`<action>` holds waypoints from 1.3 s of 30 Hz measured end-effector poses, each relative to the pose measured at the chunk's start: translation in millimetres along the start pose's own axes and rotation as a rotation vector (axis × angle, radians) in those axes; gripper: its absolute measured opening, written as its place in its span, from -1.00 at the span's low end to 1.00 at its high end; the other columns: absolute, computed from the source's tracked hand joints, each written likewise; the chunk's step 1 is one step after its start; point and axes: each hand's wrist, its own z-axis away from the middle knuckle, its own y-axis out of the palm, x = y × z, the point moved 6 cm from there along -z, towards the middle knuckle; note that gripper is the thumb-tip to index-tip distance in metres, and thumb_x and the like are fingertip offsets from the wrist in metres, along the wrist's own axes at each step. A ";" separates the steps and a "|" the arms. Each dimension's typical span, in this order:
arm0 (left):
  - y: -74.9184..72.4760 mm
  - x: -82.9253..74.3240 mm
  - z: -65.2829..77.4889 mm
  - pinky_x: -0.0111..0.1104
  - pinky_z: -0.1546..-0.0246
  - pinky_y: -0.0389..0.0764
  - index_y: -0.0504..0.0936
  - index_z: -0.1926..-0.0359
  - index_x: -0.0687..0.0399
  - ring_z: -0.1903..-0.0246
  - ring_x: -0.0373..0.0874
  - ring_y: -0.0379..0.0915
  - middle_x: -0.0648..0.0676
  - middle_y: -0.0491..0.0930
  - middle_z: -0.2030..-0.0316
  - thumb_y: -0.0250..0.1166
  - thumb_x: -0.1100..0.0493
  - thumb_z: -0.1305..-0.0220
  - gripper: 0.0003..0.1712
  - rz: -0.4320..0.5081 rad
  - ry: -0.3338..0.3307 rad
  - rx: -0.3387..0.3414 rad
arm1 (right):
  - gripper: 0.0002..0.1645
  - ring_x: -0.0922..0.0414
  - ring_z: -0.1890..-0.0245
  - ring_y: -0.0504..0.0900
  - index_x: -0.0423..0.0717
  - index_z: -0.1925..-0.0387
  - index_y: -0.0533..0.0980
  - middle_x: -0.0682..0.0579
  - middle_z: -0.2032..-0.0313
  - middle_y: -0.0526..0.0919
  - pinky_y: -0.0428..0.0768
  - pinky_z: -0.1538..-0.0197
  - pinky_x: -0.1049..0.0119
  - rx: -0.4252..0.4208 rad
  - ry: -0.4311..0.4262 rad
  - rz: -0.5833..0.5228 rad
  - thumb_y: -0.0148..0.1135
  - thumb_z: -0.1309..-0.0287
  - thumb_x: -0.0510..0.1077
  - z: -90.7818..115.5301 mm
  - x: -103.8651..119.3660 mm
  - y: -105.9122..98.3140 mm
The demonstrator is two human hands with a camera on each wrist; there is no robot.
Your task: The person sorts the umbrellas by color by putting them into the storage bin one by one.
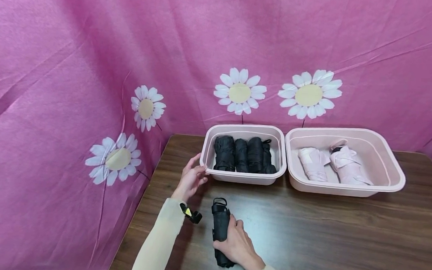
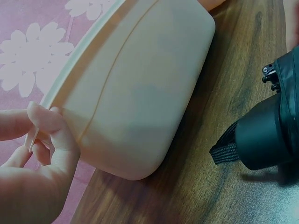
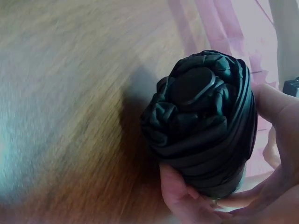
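Observation:
A folded black umbrella (image 1: 220, 226) with a wrist loop at its handle end is gripped by my right hand (image 1: 238, 244) above the front of the table. In the right wrist view, fingers and thumb wrap around its rolled black fabric (image 3: 205, 149). My left hand (image 1: 192, 178) pinches the rim at the near left corner of the smaller pale pink bin (image 1: 243, 178). The left wrist view shows thumb and fingers on that rim. Several folded black umbrellas (image 1: 224, 152) lie side by side inside this bin.
A larger pale pink bin (image 1: 346, 190) stands right beside the smaller one, holding two folded light pink umbrellas (image 1: 312, 163). Both stand on a brown wooden table (image 1: 343, 238). Behind the table hangs a pink cloth (image 1: 192, 38) with daisies.

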 end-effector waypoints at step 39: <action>-2.6 0.0 -0.4 -0.46 0.52 0.49 0.34 -0.35 -0.17 0.46 -0.18 0.49 0.02 0.56 0.37 0.14 0.41 -0.26 -0.32 -0.054 -0.014 -0.012 | 0.14 0.07 0.08 0.52 -0.01 -0.43 0.16 -0.06 -0.20 0.44 0.52 0.06 0.16 -0.210 -0.127 -0.197 0.48 0.20 0.10 24.3 35.1 -106.4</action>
